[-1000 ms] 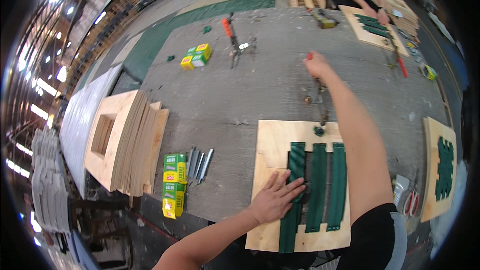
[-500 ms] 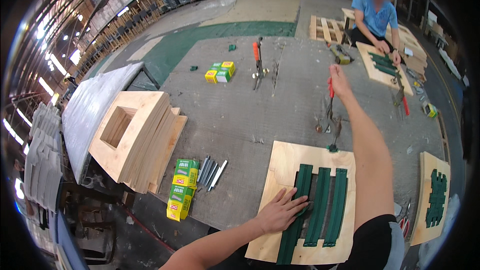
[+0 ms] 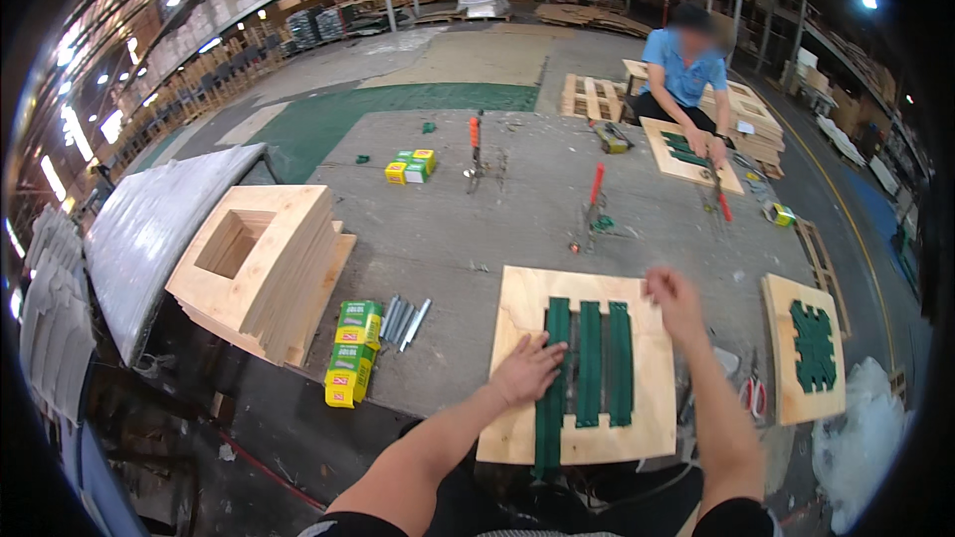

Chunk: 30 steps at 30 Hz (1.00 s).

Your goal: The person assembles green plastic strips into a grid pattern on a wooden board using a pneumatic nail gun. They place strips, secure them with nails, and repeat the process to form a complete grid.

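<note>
A light plywood board [image 3: 652, 418] lies in front of me, its middle opening crossed by green webbing straps. Two straps, the middle strap [image 3: 589, 363] and the right strap [image 3: 621, 363], run side by side. A longer left strap [image 3: 549, 428] hangs past the board's near edge. My left hand [image 3: 527, 370] rests flat on that left strap with its fingers spread. Above the board's far right corner, my right hand [image 3: 674, 300] is in the air, fingers curled but smeared by motion. Beyond the board stands a red-handled clamp [image 3: 597, 187], apart from my right hand.
Yellow-green boxes [image 3: 348, 368] and metal staple strips [image 3: 398, 321] lie left of the board. Stacked frames [image 3: 254, 259] stand farther left. On the right are red-handled scissors [image 3: 754, 393] and a finished-looking board [image 3: 781, 378] with woven green straps. A co-worker [image 3: 686, 80] handles another board.
My right hand has let go of the red clamp handle and come back toward the board. My left hand stays on the left strap. The whole view has shifted.
</note>
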Tool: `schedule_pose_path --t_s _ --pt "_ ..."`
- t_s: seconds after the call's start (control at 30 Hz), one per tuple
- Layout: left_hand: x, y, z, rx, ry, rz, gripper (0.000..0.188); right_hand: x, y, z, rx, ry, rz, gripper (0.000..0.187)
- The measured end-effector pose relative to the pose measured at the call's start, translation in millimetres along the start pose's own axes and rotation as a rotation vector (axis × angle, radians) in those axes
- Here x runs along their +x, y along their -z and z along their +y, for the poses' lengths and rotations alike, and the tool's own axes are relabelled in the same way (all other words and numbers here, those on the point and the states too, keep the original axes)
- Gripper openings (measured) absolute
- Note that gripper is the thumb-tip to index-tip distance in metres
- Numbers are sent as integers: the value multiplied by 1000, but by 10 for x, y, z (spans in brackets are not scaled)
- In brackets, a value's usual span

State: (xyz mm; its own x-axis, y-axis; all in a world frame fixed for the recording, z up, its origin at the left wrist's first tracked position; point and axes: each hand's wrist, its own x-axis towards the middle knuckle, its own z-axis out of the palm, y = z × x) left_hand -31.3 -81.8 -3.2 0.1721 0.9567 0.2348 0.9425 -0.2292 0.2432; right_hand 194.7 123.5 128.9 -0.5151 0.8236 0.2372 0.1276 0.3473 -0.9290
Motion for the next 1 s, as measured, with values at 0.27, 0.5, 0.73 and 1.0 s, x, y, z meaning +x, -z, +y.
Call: schedule_pose_path --t_s 0.27,0.5,0.73,1.0 --pt "-158 194 190 -210 130 179 36 -3063 84 474 -108 -415 431 19" --pt "-952 100 1706 -1584 578 62 25 -3302 108 397 470 -763 461 35" --pt "-1732 41 1972 -2025 951 -312 38 -3053 37 450 810 -716 585 42" --pt "-1472 197 2025 -2455 635 51 38 -3186 -185 -320 945 -630 329 38"
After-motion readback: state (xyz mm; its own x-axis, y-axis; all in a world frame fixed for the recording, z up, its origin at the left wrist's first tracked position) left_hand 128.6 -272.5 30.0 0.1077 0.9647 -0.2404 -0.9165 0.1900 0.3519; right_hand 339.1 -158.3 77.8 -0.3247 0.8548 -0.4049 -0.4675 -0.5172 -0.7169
